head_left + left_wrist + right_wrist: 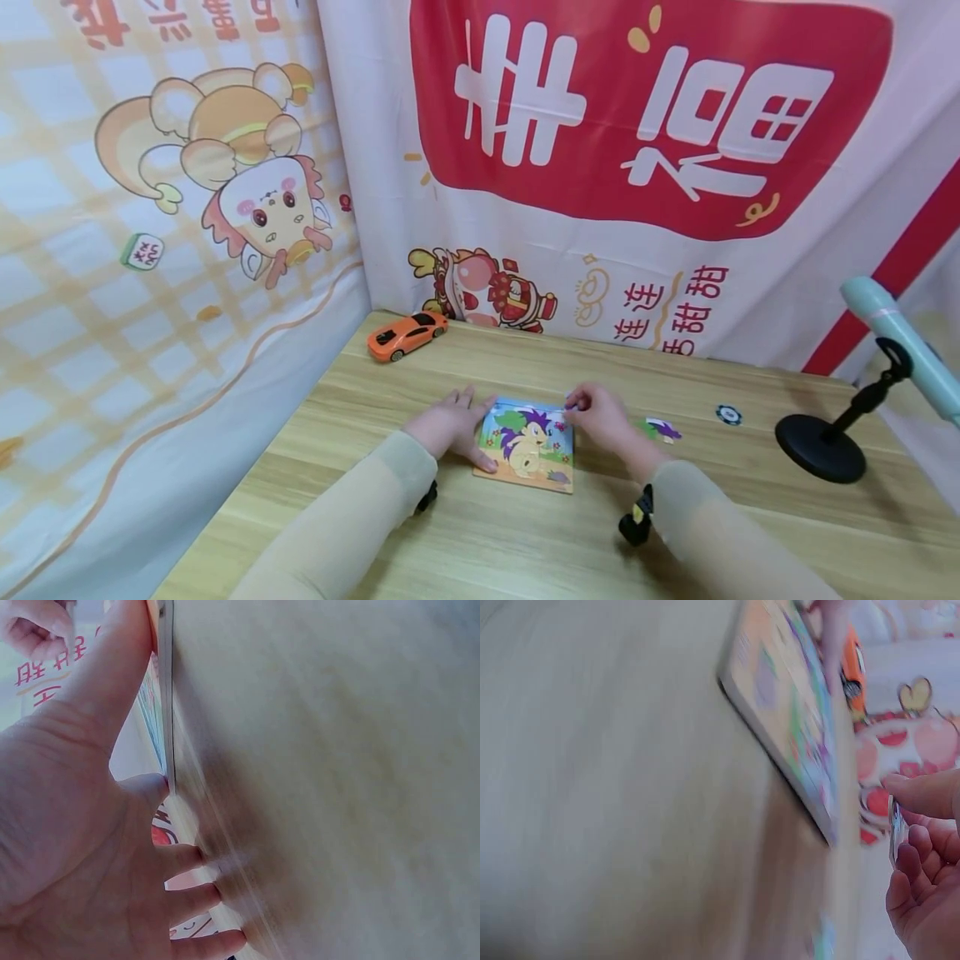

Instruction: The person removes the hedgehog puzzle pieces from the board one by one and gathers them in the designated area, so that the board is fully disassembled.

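A square jigsaw puzzle board (525,481) with a purple-haired hedgehog picture lies flat on the wooden table. Spread along its left side, my left hand (444,427) has its thumb on the lower left of the board and its index finger at the upper left corner. In the left wrist view the fingers of that hand (97,847) look straight. Over the board's upper right corner, my right hand (603,421) pinches a small puzzle piece (898,832) between thumb and fingers. The piece is seen mostly edge-on in the right wrist view, its picture largely hidden.
Right of the board lies a loose puzzle piece (662,430) in green, white and purple. Farther right are a small round teal-and-white disc (729,414) and a light blue microphone (900,342) on a black stand (820,447). An orange toy car (407,335) stands by the back left corner.
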Motion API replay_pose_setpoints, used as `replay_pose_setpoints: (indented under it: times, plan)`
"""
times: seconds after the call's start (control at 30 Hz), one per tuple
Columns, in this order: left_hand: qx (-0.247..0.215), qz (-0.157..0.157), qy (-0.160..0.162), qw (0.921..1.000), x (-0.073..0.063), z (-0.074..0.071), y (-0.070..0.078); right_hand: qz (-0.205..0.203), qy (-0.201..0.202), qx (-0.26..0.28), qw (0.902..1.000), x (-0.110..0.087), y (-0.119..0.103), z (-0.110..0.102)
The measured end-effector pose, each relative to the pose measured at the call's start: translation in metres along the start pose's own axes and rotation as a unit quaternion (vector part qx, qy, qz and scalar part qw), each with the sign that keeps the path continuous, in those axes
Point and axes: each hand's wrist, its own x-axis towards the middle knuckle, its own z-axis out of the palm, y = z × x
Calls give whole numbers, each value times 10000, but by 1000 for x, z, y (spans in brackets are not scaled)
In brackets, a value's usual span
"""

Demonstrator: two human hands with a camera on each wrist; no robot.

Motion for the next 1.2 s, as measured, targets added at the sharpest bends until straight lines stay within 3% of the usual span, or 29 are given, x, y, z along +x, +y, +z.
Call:
replay_pose_setpoints:
  times: [0.17, 0.4, 0.6, 0.9, 1.1, 1.2]
  plan:
    - [-20, 80, 92, 9999, 2, 2, -3, -180, 325, -331, 9988, -10, 26, -46]
    - [172, 133, 95, 9997, 8, 5, -6, -263, 633, -892, 9936, -34, 79, -107]
    - [137, 127, 82, 9998, 6, 3, -4, 41, 259, -1236, 9920, -50, 128, -145]
    - [146, 135, 123, 9997, 3, 3, -3, 155, -88, -1485, 9888, -51, 156, -157]
    - [226, 138, 67, 9996, 4, 3, -2, 621, -416, -1152, 9905, -47, 147, -159]
    - [233, 139, 70, 9996, 4, 3, -3, 580, -478, -1053, 9916, -41, 130, -155]
